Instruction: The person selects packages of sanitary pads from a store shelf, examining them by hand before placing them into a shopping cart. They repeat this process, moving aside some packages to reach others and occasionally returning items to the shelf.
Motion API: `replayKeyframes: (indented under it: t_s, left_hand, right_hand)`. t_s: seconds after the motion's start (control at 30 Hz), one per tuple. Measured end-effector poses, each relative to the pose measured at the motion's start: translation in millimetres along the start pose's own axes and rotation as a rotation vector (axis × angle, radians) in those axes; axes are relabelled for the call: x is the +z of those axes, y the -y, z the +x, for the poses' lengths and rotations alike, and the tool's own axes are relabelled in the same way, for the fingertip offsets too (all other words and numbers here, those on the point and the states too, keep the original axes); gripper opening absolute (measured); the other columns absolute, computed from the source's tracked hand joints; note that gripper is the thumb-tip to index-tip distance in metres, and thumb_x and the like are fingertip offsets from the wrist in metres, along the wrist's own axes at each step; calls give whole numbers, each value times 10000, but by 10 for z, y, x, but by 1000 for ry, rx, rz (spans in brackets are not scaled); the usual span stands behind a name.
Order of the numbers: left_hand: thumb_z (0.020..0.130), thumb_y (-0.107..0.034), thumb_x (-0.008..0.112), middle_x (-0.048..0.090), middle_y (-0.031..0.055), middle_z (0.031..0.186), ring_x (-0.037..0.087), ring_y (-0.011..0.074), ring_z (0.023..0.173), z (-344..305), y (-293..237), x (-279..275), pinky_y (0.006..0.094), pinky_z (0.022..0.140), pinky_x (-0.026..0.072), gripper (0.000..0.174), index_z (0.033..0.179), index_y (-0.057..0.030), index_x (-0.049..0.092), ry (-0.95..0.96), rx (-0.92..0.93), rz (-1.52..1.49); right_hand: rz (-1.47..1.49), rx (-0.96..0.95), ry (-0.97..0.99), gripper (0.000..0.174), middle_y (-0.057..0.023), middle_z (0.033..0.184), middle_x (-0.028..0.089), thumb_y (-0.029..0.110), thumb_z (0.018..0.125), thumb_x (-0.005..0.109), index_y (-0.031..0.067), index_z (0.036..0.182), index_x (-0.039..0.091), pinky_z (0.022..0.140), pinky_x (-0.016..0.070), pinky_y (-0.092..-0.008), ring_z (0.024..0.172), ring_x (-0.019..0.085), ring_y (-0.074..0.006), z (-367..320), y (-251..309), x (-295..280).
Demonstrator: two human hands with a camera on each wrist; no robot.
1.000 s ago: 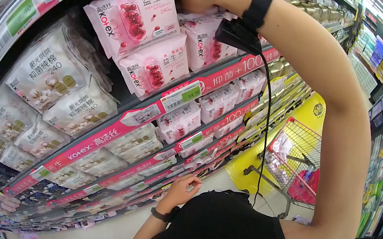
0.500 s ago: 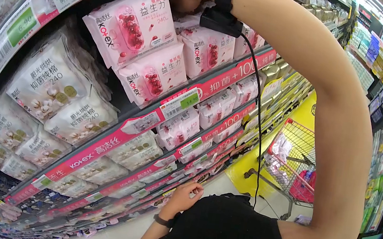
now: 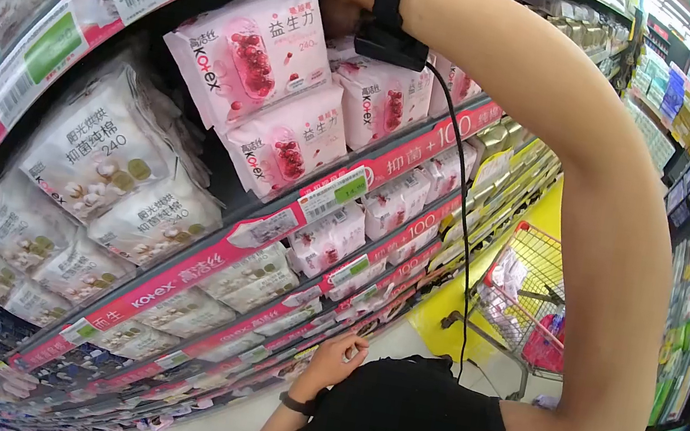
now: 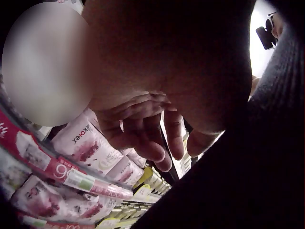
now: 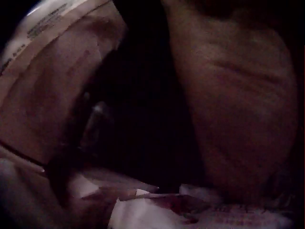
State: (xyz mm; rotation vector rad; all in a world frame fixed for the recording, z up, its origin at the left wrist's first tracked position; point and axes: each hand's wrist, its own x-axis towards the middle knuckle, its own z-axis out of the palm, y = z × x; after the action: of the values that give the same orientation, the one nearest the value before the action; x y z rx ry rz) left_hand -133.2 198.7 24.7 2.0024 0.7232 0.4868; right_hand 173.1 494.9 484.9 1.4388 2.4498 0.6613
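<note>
Nearest, the left hand (image 3: pixel 335 361) hangs low, fingers loosely bent, holding nothing. Farther in, the right hand (image 3: pixel 347 1) reaches over the shelf (image 3: pixel 408 160), just right of the top pink pack (image 3: pixel 248 56); its grip cannot be told. Arranging packs seems underway; next likely calls for careful squaring up.

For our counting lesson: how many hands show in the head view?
2: the right hand, fingers obscured, beside the upper pink pack; the left hand, lower down, beside the black top.
</note>
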Motion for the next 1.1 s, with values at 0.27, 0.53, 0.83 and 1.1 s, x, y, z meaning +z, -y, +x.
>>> replayKeyframes:
  t_s: [0.27,0.53,0.83,1.1]
  left_hand:
    - [924,-209,714,687,65,881,611,203,698,-8,58,7,332,668,506,187,1047,-70,696,-24,11,-2]
    - [926,-214,707,688,65,887,612,203,739,-1,21,-44,333,700,504,215,1082,-68,689,0,-28,27]
    - [927,-195,718,685,80,908,614,189,738,-2,111,-78,316,700,503,205,1071,-50,702,5,-22,11]
    - [926,-199,743,692,92,926,638,187,802,-27,80,-106,317,753,515,232,1092,-42,708,17,-15,41]
  right_hand:
    - [-8,-12,8,370,-194,1180,718,216,945,634,-7,1233,699,858,552,-427,1033,690,-255,6,0,10]
    - [-12,-19,16,379,-180,1187,715,247,968,632,-4,1246,689,855,549,-411,1028,683,-227,49,-40,-7]
    - [-14,-37,32,391,-164,1195,712,282,995,630,-1,1261,679,852,544,-393,1023,675,-195,73,-64,31]
    - [-37,-71,9,394,-155,1198,710,297,1010,630,2,1268,672,851,543,-383,1021,672,-183,44,-79,-49]
